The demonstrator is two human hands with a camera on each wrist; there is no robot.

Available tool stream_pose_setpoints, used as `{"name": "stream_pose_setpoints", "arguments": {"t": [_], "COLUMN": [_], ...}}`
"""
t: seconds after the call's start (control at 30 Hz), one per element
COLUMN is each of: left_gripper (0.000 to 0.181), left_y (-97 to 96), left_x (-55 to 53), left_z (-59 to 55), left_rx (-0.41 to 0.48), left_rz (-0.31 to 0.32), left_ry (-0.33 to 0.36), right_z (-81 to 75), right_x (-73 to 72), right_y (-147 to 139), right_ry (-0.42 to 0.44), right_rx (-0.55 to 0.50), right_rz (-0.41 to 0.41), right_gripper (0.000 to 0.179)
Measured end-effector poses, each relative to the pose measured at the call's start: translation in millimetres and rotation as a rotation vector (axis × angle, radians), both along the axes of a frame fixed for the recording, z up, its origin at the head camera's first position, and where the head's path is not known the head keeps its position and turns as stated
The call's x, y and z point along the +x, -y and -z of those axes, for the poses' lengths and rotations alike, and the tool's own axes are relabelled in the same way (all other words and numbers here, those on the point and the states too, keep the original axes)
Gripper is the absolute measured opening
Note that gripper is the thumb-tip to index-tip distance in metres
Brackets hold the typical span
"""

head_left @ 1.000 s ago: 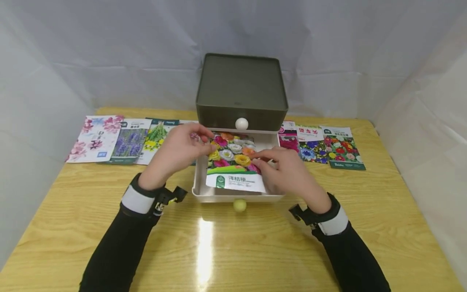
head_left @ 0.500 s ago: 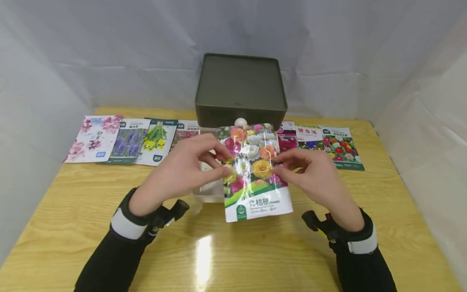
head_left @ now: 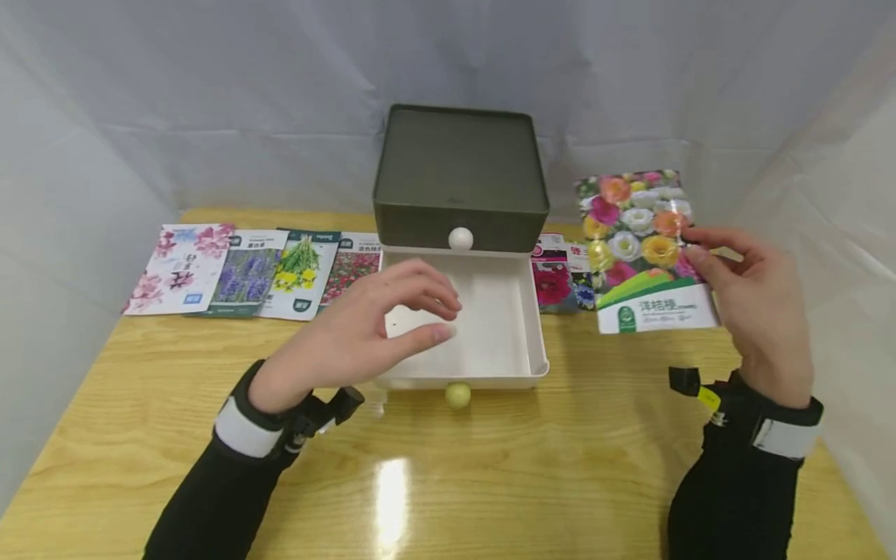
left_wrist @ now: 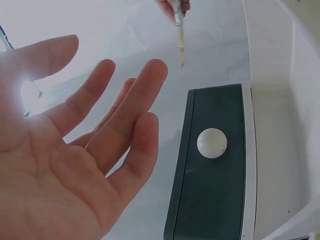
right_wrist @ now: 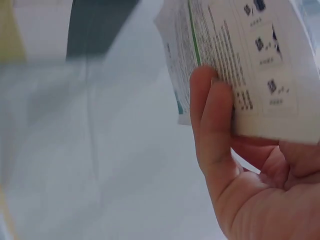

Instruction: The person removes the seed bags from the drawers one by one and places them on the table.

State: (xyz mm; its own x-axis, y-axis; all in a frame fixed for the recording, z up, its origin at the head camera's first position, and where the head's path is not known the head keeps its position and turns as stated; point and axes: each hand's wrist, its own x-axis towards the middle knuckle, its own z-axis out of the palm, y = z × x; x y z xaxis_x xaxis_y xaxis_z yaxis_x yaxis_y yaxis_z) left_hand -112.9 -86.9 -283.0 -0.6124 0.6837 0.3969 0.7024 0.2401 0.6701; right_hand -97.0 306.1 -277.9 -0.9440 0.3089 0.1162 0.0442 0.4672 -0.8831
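My right hand [head_left: 759,303] pinches the right edge of a seed packet [head_left: 640,257] printed with colourful flowers, raised over the right side of the table. In the right wrist view the printed back of the seed packet [right_wrist: 235,65] shows, fingers against it. My left hand [head_left: 371,327] holds nothing; its relaxed fingers are above the left part of a pulled-out white drawer [head_left: 483,311]. The drawer belongs to a dark green box [head_left: 462,159] with a white knob [head_left: 460,239]. A yellow-green knob [head_left: 458,395] sits on the drawer's front.
Left of the box lies a row of seed packets, among them a pink blossom one [head_left: 180,268], a lavender one [head_left: 246,272] and a red-flowered one [head_left: 353,268]. To its right lies a magenta-flowered packet [head_left: 553,280], others partly hidden by the raised one. White sheeting [head_left: 280,93] hangs behind.
The flower seed packet was lifted out of the drawer by both hands. My left hand has let go, and my right hand has carried the packet to the right.
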Motion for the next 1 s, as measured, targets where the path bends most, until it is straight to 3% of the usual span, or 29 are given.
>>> {"name": "stream_pose_setpoints", "arguments": {"t": [0.1, 0.27, 0.33, 0.53, 0.67, 0.77, 1.0], "left_gripper": [0.020, 0.022, 0.023, 0.024, 0.025, 0.027, 0.030], "left_y": [0.5, 1.3, 1.6, 1.8, 3.2, 3.7, 4.3], "left_x": [-2.1, -4.7, -5.6, -7.7, -8.6, -9.4, -10.4], "left_z": [1.4, 3.0, 3.5, 4.9, 5.9, 6.4, 7.8], "left_rx": [-0.015, -0.047, -0.055, -0.097, -0.151, -0.185, -0.240], "left_rz": [-0.007, -0.019, -0.017, -0.003, 0.018, 0.042, 0.086], "left_ry": [-0.005, -0.014, -0.012, -0.035, -0.059, -0.060, -0.065], "right_z": [9.3, 32.2, 41.6, 71.1, 91.5, 105.8, 126.1], "right_x": [-8.8, -22.5, -25.8, -32.5, -35.5, -37.5, -45.5], "right_y": [-34.6, -77.7, -89.8, -116.7, -131.9, -140.1, -151.6], "right_ry": [0.043, 0.093, 0.107, 0.207, 0.234, 0.236, 0.229], "right_rx": [0.013, -0.060, -0.100, 0.021, -0.027, 0.012, 0.160], "right_rz": [0.140, 0.234, 0.265, 0.506, 0.654, 0.691, 0.665], "right_gripper": [0.040, 0.042, 0.047, 0.056, 0.056, 0.055, 0.052]}}
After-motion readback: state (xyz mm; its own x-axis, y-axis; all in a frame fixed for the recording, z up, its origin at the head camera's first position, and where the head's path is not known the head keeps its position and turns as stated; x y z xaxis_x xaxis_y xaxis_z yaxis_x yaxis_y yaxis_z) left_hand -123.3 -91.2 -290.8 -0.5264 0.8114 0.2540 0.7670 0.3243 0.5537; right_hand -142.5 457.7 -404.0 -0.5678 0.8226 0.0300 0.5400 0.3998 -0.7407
